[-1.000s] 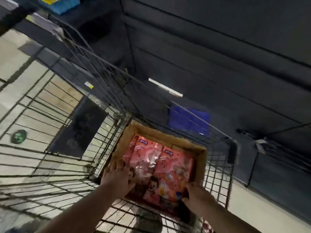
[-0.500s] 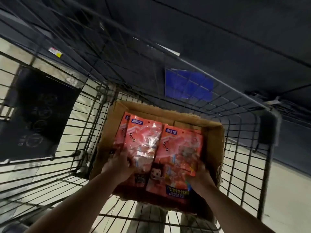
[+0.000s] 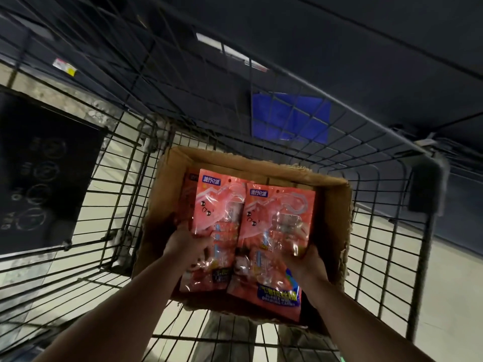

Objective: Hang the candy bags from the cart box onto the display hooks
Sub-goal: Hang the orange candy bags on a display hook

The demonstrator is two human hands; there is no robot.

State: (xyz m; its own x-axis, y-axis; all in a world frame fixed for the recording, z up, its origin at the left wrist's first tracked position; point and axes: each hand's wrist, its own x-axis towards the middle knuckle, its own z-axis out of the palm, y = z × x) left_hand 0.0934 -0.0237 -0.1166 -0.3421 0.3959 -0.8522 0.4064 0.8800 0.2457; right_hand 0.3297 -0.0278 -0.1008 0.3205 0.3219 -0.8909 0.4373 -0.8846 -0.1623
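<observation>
Two pink-orange candy bags sit side by side over the open cardboard box (image 3: 167, 194), tops pointing away from the camera: the left bag (image 3: 218, 205) and the right bag (image 3: 279, 218), each with a blue label at its top corner. The left hand (image 3: 183, 244) grips the left bag's lower edge, fingers curled onto its front; the right hand (image 3: 308, 259) clasps the right bag's lower right side. The box rests in a wire cart (image 3: 379, 231) on a pale floor (image 3: 457, 296).

Candy bags (image 3: 251, 231) side by side in box (image 3: 332, 231), box in cart (image 3: 379, 231).
</observation>
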